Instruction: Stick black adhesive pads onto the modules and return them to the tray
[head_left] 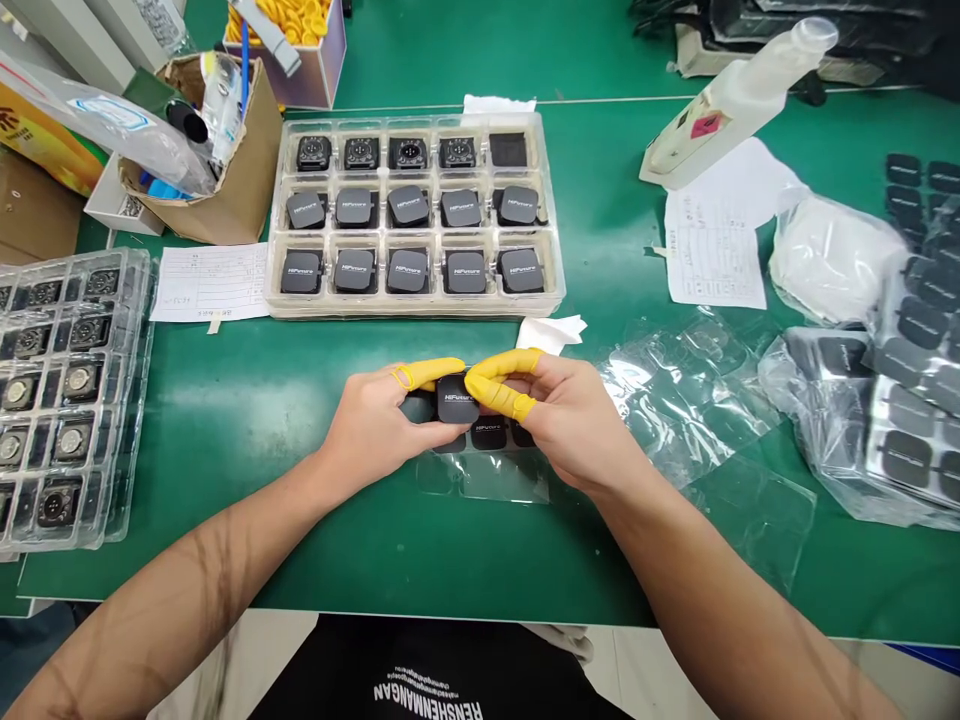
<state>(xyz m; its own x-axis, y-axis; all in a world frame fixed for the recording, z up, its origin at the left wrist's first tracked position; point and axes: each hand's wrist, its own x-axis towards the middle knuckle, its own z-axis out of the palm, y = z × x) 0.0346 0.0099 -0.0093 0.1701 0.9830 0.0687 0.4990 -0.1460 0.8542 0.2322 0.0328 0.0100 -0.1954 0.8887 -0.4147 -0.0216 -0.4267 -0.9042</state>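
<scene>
A clear blister tray [412, 306] of watch units, most topped with black HiFuture-printed faces, serves as the landmark. In front of it, the person's left hand [375, 415] grasps a black HiFuture watch unit [456, 402], thumb below and index finger along the top. The right hand [566, 405] has its yellow-cotted thumb and index finger bent to the unit's right-hand corner; whether they pinch it or only touch it cannot be told.

Below the hands and partly covered by them lies a transparent film sheet [506, 480] bearing black HiFuture pieces. A crumpled white tissue [551, 334] sits at the tray's front right corner, close to the right hand. Right of the tray, loose clear plastic [690, 390] crowds that forearm; farther out are a bagged stack of printed black pieces [907, 455], a handwritten paper [712, 250] and a white bottle [720, 120]. Left of the tray are a paper form [210, 282] and another watch tray [142, 280]; behind its left end, a cardboard box [244, 165].
</scene>
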